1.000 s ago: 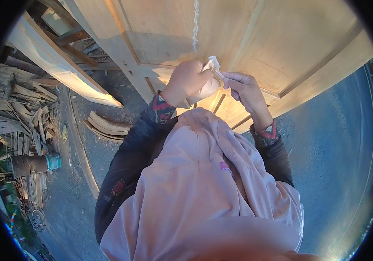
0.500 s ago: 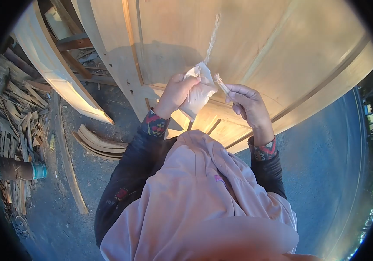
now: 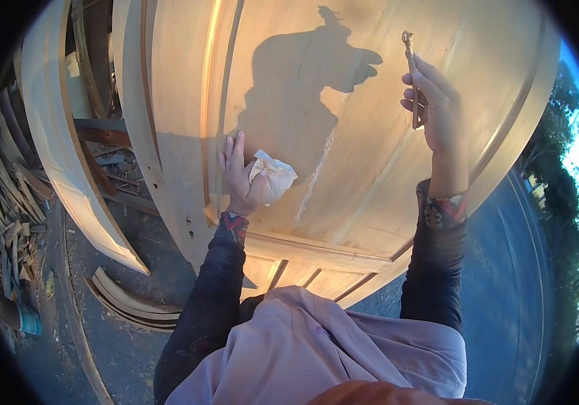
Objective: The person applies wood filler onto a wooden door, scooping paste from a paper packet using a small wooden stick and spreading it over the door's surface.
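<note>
A large pale wooden door (image 3: pixel 370 182) with panels and mouldings fills the middle of the view. Down its panel runs a rough whitish streak of paste (image 3: pixel 314 177). My left hand (image 3: pixel 241 177) keeps a small crumpled white bag (image 3: pixel 277 179) under its thumb, left of the streak, while its other fingers stretch out toward the panel. Up at the right, my right hand (image 3: pixel 438 108) pinches a thin wooden stick (image 3: pixel 412 81) pointing upward, its tip coated with something lumpy. The stick appears to be off the wood.
Curved wooden pieces (image 3: pixel 131 307) lie on the ground at lower left, near a heap of scrap wood (image 3: pixel 9 209). Another pale wooden frame (image 3: pixel 77 169) stands left of the door. A paved road (image 3: pixel 498 270) runs along the right, with trees (image 3: pixel 559 142) beyond.
My hands have separated: the left carried the bag left and down to the panel, the right lifted the stick up and right. The view has shifted, showing more of the door and my shadow.
</note>
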`<state>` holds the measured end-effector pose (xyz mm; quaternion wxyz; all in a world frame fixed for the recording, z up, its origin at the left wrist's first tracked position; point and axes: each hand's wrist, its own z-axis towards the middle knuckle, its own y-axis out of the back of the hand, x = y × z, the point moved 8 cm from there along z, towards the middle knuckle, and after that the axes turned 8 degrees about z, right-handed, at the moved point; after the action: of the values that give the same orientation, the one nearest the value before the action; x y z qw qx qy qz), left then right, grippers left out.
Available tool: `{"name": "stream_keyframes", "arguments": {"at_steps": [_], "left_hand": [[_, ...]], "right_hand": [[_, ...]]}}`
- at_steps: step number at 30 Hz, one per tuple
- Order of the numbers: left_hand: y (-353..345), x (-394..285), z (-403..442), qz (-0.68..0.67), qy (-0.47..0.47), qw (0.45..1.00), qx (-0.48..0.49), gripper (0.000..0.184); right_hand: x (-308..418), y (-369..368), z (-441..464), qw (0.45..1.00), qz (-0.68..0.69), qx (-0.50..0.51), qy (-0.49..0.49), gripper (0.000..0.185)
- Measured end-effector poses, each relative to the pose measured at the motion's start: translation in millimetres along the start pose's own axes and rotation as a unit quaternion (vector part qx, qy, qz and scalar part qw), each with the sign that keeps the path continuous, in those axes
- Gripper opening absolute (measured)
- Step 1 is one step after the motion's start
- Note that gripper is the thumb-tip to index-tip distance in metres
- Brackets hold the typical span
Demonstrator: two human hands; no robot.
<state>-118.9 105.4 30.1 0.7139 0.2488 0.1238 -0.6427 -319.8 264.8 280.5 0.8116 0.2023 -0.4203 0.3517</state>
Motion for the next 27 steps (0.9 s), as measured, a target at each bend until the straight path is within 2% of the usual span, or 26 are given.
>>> {"name": "stream_keyframes", "arguments": {"at_steps": [6, 12, 16, 21, 27], "left_hand": [[-2.3, 16.1, -4.2, 0.043, -0.038, 0.998, -0.008, 0.027], [-3.4, 19.6, -5.9, 0.055, -0.053, 0.997, -0.006, 0.035], [-4.7, 21.5, -7.9, 0.065, -0.062, 0.996, -0.003, 0.034], [-4.3, 21.3, -8.0, 0.067, -0.065, 0.996, -0.013, 0.029], [-3.4, 19.3, -7.3, 0.066, -0.057, 0.996, -0.018, 0.028]], "right_hand": [[14.3, -8.3, 38.0, 0.997, -0.043, 0.003, 0.06, 0.035], [2.2, -19.4, 30.4, 0.984, -0.158, -0.029, 0.081, 0.034], [12.7, -28.8, 27.3, 0.936, -0.301, -0.086, 0.159, 0.031], [11.9, -46.5, 22.3, 0.829, -0.47, -0.113, 0.281, 0.027], [7.5, -52.5, 9.4, 0.82, -0.481, -0.102, 0.294, 0.029]]}}
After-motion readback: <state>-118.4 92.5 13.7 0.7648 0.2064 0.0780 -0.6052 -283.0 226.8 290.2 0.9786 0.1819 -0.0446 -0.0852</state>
